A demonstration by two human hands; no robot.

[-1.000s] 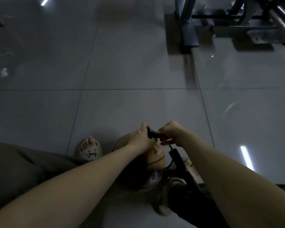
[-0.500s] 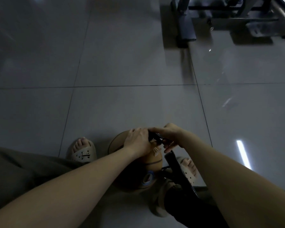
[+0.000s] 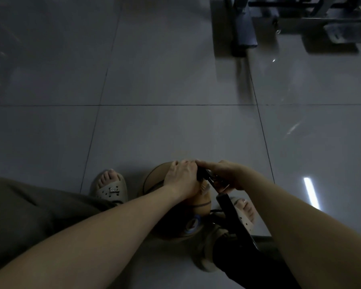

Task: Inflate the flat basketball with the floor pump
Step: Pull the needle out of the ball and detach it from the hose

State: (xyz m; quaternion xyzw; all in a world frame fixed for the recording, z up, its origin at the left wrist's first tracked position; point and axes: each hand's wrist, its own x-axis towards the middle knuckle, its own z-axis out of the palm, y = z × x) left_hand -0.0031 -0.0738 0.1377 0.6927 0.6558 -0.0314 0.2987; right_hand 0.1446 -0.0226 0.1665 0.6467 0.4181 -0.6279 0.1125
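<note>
While it is lying on grey floor tiles (image 3: 175, 132) beside a beige perforated sandal (image 3: 111, 189), the orange-brown flat basketball (image 3: 154, 182) is being covered by the left hand (image 3: 182, 178), fingers curled round the black pump nozzle (image 3: 202, 176), which is being pinched by the right hand (image 3: 225, 174).

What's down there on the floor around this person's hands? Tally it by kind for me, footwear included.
basketball: 1
floor pump: 1
sandals: 2 (left sandal, right sandal)
total: 4
</note>
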